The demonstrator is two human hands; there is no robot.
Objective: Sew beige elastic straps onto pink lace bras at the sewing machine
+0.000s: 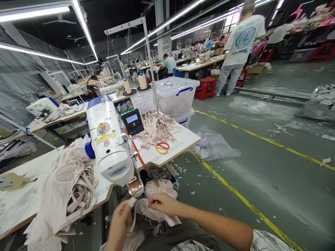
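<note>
Low in front of the sewing machine's head, both my hands hold a beige lace garment [142, 208] that looks like a bra. My left hand [120, 219], slightly blurred, is closed with a pale end of it at the fingertips. My right hand [162, 204] pinches its edge between thumb and fingers. A rounded lace part [163, 188] of similar cloth hangs just beyond, below the machine's arm. The white and blue sewing machine [110, 150] stands directly ahead, and its needle area is hard to make out.
Beige lace pieces with straps [70, 177] are heaped left of the machine. Behind it lie fabric strips [157, 127] and red-and-yellow-handled scissors [162, 147], near a control panel [132, 121]. Lidded plastic bins [175, 97] stand beyond the table; a person [239, 45] stands farther back.
</note>
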